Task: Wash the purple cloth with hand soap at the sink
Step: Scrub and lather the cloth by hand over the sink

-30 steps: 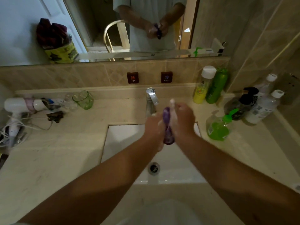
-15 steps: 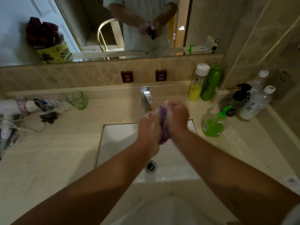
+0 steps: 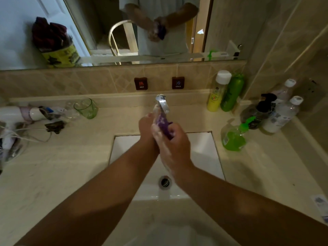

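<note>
Purple cloth bunched between both hands over the far edge of the sink, just below the faucet. Left hand at 9 o'clock of the cloth, fingers curled against it, lather on the fingertips. Right hand at 5 o'clock of the cloth, fingers wrapped round its lower part, suds across the knuckles and down toward the wrist.

Likely troubles, judged from the scene:
- Slippery lather could let the cloth squirt out of the grip and drop into the basin near the drain.
- Knuckles close under the faucet spout; an upward rub could knock against it.
- Green hand soap dispenser at 3 o'clock of the hands, near the sink rim on the worktop; a wide elbow or wet forearm could tip it.
- Suds flicked toward 9 o'clock could reach the white hair dryer and its cord, a poor mix with water.
- Rinse not yet done, so soap left in the folds remains a risk.

Hard to make out:
- Most of the cloth hidden inside the 2 hands; full size and shape not visible.
- Water running or not: cannot tell, no stream visible.
- Left palm hidden behind the right hand.
- Bottle labels at 2 o'clock too blurred to read.
- Dim light; the small dark item beside the dryer unidentifiable.
</note>
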